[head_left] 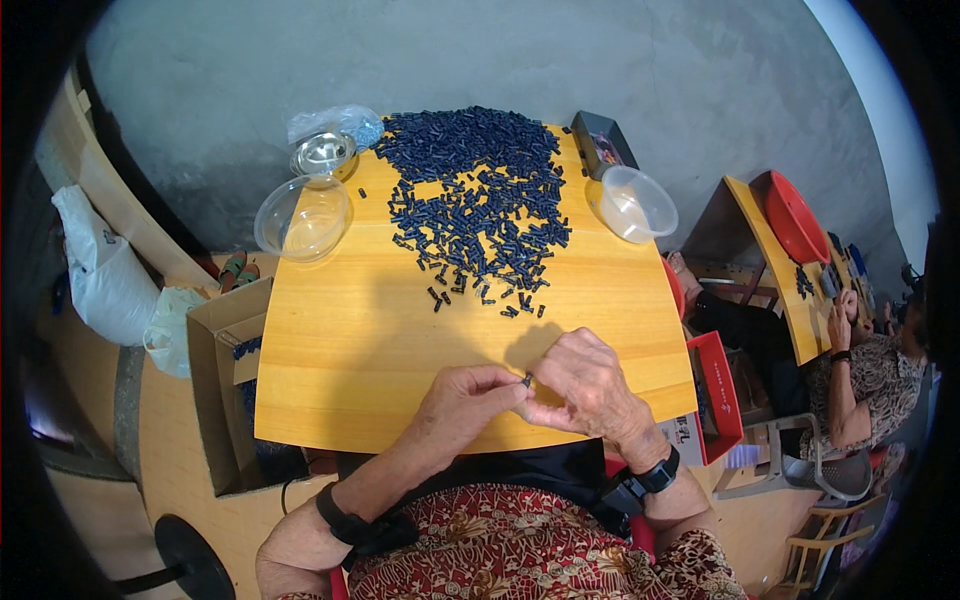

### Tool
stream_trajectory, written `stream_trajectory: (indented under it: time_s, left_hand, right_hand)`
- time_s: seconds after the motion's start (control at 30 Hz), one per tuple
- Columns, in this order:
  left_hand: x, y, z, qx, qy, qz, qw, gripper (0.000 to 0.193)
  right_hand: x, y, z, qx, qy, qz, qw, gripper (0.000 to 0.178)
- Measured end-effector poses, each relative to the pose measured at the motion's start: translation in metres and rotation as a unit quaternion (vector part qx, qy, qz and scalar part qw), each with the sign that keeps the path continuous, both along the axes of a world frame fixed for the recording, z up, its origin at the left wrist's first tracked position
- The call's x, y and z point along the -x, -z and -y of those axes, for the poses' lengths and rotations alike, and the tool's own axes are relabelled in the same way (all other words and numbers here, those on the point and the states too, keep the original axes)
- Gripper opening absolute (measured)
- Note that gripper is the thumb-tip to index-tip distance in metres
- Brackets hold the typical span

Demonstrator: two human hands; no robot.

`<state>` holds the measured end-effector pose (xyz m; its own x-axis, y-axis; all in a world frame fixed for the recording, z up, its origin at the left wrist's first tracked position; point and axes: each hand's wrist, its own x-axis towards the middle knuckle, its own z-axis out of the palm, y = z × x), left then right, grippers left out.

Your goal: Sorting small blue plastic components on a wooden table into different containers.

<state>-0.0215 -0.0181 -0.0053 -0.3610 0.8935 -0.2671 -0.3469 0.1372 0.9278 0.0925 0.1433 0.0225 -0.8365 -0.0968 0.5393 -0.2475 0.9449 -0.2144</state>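
Observation:
Close to the table's near edge, my left hand (462,402) pinches a small black plastic part (527,381) between thumb and index finger. My right hand (582,388) meets it there, its fingers curled and closed at the same part; its fingertips are partly hidden, and whether it holds a second tiny piece I cannot tell. Beyond my hands, a large pile of short black tube-like parts (470,145) covers the far middle of the yellow wooden table (340,350). Several loose ones lie scattered at the pile's near side.
Clear plastic bowls stand at the left (303,220) and right (638,205) edges. Behind the left one are a metal bowl (323,154) and a plastic bag (335,122); a dark tray (603,145) sits far right. A cardboard box (215,400) flanks the table. Another person (850,390) works at right.

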Motion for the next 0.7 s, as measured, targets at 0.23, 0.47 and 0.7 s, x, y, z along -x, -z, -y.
stream_trajectory:
  time_s: [0.23, 0.47, 0.7]
  left_hand:
    - [-0.0020, -0.0042, 0.0002, 0.027, 0.009, -0.049, 0.998, 0.019]
    - [-0.0035, 0.0021, 0.0014, -0.012, -0.012, -0.037, 0.999, 0.024]
    - [0.0026, -0.0062, -0.0033, -0.001, -0.029, -0.086, 0.996, 0.025]
  right_hand:
    - [-0.0046, -0.0044, 0.0010, -0.031, 0.004, 0.014, 0.999, 0.026]
    - [-0.0025, -0.0028, 0.0023, -0.035, 0.002, 0.013, 0.999, 0.028]
    - [-0.0023, 0.0000, 0.0023, -0.014, 0.002, -0.007, 1.000, 0.027]
